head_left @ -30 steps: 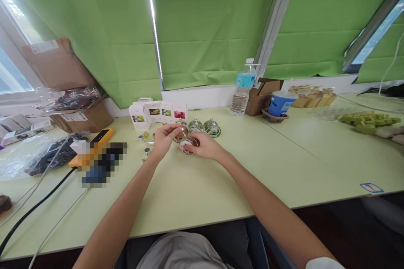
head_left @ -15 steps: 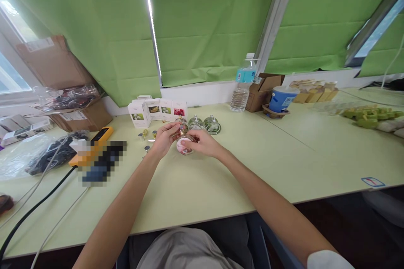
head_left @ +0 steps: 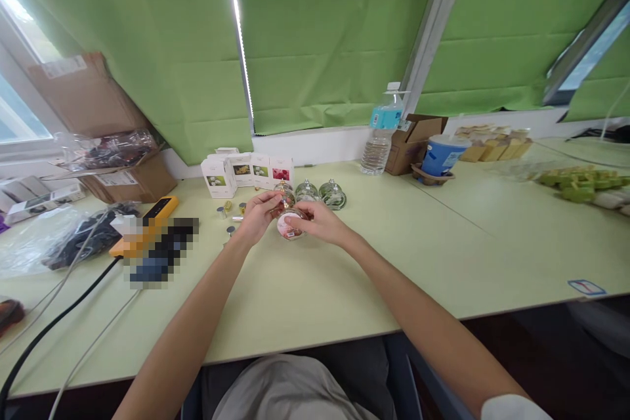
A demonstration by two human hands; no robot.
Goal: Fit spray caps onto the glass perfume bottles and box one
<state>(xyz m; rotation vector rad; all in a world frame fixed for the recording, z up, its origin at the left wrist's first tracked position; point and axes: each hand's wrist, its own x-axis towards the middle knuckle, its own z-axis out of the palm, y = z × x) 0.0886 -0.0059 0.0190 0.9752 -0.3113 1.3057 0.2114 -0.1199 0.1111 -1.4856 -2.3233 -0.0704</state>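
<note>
A round glass jar with a pink and white label is tilted up off the table between my hands. My right hand grips its right side, thumb on the label. My left hand pinches at the jar's golden lid knob from the left; the exact contact is hard to see. Just behind stand a reddish domed jar, partly hidden by my fingers, a clear domed jar and a green domed jar. Several small metal and yellow cylinders lie left of my left hand.
White picture boxes stand behind the jars. A water bottle, an open carton and a blue cup are at the back right. An orange power strip with cables lies left, near a cardboard box.
The camera view has shifted slightly. My right thumb has moved a little on the label, and both hands stay at the jar.
</note>
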